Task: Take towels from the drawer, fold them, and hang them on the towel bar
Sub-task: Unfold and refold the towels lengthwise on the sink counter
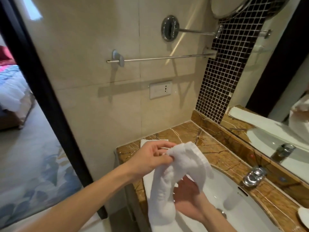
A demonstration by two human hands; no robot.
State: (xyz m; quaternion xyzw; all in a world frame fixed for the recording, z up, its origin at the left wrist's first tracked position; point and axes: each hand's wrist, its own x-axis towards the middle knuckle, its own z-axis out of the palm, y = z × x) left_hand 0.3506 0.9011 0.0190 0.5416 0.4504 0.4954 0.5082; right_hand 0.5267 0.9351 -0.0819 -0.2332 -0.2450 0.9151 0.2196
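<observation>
Pinching top of white towel (184,158) in left grip (150,158), thumb against fingers; draped over right grip (189,196) just below, closure hidden by cloth; towel bar (167,57) well above both.

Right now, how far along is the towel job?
Early. Done: one white towel is out and in the person's hands. In hand: the left hand pinches its upper edge and the right hand is under it, above the sink; the towel hangs loose, not folded. Left: the towel bar on the wall is bare, so folding and hanging remain.
</observation>
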